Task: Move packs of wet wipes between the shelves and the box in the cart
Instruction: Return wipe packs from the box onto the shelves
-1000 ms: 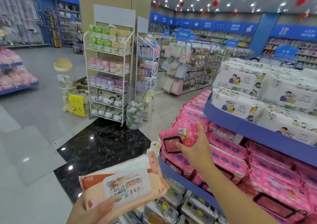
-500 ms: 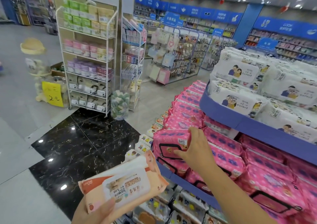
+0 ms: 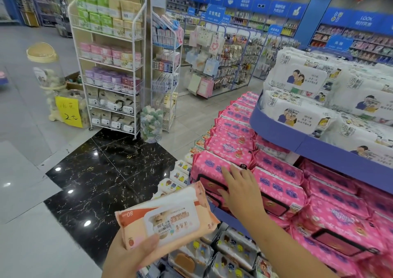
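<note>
My left hand [image 3: 129, 256] holds an orange and white pack of wet wipes [image 3: 168, 214] low in the middle of the view. My right hand [image 3: 240, 190] lies flat with fingers spread on a pink pack of wet wipes [image 3: 214, 167] at the near corner of the middle shelf [image 3: 231, 222]. More pink packs [image 3: 331, 220] fill that shelf to the right. White packs with cartoon figures [image 3: 297, 116] sit on the blue upper shelf [image 3: 302, 143]. Small packs [image 3: 234, 250] lie on the lowest shelf. No cart or box is in view.
A white wire rack [image 3: 110, 64] of boxed goods stands on the floor ahead left, a second rack [image 3: 165, 69] beside it. A clear tub of soft toys [image 3: 151, 124] and a yellow price sign [image 3: 69, 111] stand near them. Black marble tiles [image 3: 106, 175] lie in front.
My right hand set the pink pack down onto the corner of the middle shelf and opened flat on it. The view swung slightly left and down.
</note>
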`<control>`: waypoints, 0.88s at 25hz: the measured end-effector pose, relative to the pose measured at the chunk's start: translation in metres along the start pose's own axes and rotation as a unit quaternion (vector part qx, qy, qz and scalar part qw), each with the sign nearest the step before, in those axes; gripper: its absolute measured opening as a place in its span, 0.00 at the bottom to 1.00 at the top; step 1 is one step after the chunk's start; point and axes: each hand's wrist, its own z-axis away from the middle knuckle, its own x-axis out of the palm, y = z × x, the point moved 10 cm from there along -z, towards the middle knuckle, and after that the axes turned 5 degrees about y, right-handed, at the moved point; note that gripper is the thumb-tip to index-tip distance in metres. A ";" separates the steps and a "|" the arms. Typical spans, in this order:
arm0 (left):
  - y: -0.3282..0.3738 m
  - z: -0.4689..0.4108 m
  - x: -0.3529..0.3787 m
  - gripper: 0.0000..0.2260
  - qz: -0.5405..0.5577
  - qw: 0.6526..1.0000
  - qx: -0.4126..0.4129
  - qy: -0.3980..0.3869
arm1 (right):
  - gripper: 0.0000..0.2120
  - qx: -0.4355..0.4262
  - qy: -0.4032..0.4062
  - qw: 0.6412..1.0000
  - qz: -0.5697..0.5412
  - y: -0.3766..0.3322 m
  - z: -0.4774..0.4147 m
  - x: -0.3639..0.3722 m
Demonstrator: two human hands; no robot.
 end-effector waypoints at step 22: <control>0.077 0.110 0.327 0.39 -0.031 0.939 0.065 -0.336 | 0.35 0.368 0.022 0.587 -0.721 0.210 0.159 -0.184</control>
